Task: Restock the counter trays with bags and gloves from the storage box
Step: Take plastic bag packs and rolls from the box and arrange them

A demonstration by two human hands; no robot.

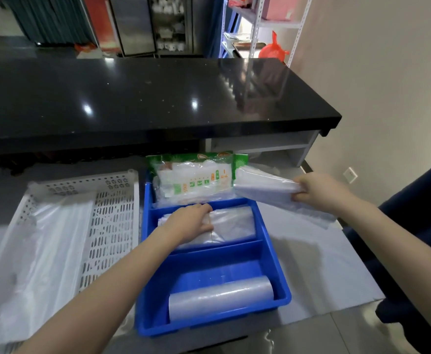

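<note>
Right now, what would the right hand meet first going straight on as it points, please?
Probably the green-printed packet in the blue tray's far compartment; the bag stack the right hand grips would touch first.

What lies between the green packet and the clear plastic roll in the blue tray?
Head view: the middle compartment of the tray, holding a stack of clear bags under the left hand.
</note>
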